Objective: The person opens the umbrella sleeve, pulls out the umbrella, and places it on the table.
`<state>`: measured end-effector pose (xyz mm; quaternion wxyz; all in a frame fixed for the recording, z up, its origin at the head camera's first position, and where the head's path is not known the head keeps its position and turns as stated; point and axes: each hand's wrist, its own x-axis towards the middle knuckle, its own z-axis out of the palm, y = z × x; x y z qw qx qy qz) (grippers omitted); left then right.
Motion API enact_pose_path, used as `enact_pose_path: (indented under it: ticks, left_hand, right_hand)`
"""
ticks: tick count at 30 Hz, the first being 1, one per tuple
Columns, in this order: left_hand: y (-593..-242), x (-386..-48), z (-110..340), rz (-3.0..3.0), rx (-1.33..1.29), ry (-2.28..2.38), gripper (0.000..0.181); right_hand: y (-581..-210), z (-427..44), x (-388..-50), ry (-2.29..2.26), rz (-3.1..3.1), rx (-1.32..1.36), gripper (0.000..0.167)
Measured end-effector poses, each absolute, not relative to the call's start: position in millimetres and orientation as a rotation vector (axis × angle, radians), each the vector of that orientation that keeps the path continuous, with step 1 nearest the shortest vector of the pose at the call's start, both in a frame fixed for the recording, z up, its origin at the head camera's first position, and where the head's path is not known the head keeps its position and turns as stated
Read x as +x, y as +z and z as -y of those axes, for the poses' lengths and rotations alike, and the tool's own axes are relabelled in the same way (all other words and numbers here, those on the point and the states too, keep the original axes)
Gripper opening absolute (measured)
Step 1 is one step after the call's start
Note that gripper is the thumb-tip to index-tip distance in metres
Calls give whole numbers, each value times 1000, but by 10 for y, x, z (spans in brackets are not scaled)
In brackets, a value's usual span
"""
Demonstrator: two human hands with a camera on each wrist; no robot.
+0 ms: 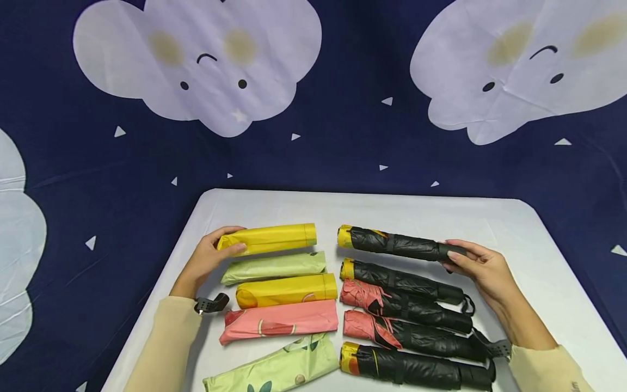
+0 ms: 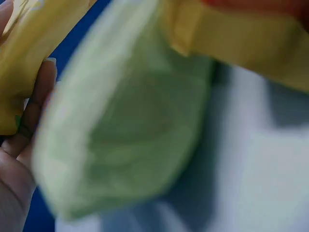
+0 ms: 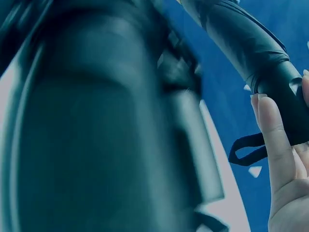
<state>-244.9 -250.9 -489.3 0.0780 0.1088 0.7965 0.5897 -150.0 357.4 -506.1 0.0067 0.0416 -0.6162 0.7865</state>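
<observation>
My left hand (image 1: 208,256) grips the left end of a yellow umbrella sleeve (image 1: 271,238) at the far end of a column of sleeves. Across from it, my right hand (image 1: 482,267) pinches the handle of a folded black umbrella (image 1: 406,244) with a yellow tip. In the right wrist view a black strap loop (image 3: 246,149) hangs from that handle. Just nearer than the held sleeve lies a light green sleeve (image 1: 274,267), large and blurred in the left wrist view. A second black umbrella (image 1: 406,279) lies just nearer than the held one.
Nearer on the left lie another yellow sleeve (image 1: 289,291), a pink sleeve (image 1: 284,320) and a leaf-patterned green sleeve (image 1: 279,367). Several more folded umbrellas (image 1: 421,367) line the right side, some with pink ends. All rest on a white table (image 1: 372,209) before a dark blue cloud-print cloth (image 1: 343,152).
</observation>
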Motion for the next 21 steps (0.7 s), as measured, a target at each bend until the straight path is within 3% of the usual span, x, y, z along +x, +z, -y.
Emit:
enact_pose_path:
  ticks: [15, 21]
  left_hand:
    - [-5098, -2420, 2449, -2481, 359, 1450, 54]
    - [-5071, -2417, 2501, -2561, 291, 1397, 66]
  right_hand:
    - [-5296, -3635, -1542, 2400, 2215, -14, 41]
    - [-5230, -3658, -1547, 1933, 2685, -5, 47]
